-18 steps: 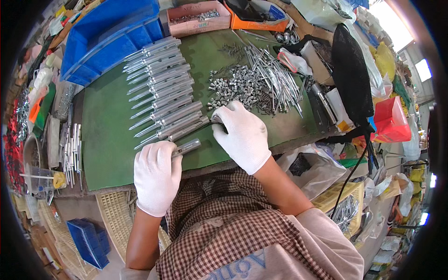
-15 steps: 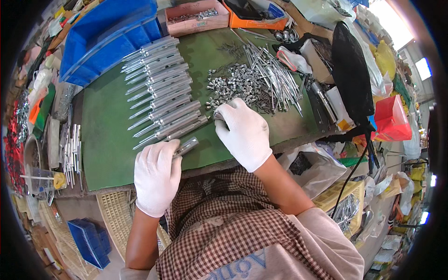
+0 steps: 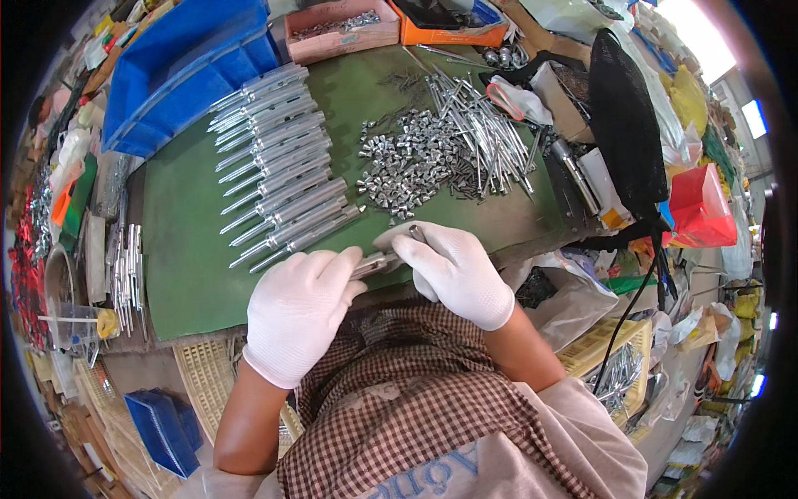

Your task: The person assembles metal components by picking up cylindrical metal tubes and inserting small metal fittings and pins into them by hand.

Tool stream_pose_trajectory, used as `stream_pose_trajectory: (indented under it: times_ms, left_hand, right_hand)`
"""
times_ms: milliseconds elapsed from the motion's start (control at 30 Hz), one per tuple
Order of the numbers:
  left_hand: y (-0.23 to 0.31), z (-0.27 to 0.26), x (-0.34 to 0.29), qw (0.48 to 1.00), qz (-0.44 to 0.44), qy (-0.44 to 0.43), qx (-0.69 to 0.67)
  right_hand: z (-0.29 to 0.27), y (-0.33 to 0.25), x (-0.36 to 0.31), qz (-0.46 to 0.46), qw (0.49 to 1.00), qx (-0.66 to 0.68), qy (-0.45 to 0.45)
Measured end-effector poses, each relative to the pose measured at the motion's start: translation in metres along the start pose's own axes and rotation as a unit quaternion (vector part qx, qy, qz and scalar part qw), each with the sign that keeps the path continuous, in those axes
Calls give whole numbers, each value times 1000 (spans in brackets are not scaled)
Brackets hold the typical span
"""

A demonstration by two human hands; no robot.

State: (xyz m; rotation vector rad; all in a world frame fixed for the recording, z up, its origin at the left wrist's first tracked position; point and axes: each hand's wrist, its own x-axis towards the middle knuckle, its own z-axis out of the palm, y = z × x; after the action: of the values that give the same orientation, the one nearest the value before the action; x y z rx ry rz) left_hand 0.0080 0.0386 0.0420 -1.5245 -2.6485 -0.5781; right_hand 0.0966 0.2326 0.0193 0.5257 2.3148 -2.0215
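My white-gloved left hand [image 3: 295, 308] is closed round a short silver metal tube [image 3: 376, 264] above the table's near edge. My gloved right hand [image 3: 457, 274] meets the tube's other end and pinches a small metal fitting [image 3: 416, 234] between thumb and fingers; its fingertips partly hide how the two parts meet. To the left of both hands lies a row of silver tubes with pointed rods [image 3: 283, 179], stacked side by side. Beyond my right hand spreads a pile of small cone-shaped metal fittings [image 3: 403, 162], with long thin metal rods [image 3: 490, 137] next to it.
Blue [image 3: 187, 71], pink [image 3: 341, 37] and orange [image 3: 453, 32] bins line the back of the green tabletop [image 3: 187, 249]. A black cloth-covered object [image 3: 628, 125] stands at the right, with a hanging cable. Yellow crates [image 3: 204, 374] sit below the table edge.
My right hand has come back from the pile of fittings toward me, bringing a small fitting to the tube. My left hand has moved right and raised the tube to meet it.
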Motion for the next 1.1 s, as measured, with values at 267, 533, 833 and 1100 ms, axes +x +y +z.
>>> stream_pose_trajectory:
  times_ms: [267,533,833,1100]
  left_hand:
    - [0,8,-3,998,-19,20,-48]
    - [4,13,2,994,-54,28,-91]
    - [17,20,0,997,-72,10,27]
    - [16,23,0,996,-86,-2,39]
  right_hand:
    - [-5,9,-5,-69,988,-134,22]
    - [-7,13,-4,-93,988,-117,43]
    - [-7,11,24,-225,910,-312,153]
    - [-4,-1,57,-308,814,-486,77]
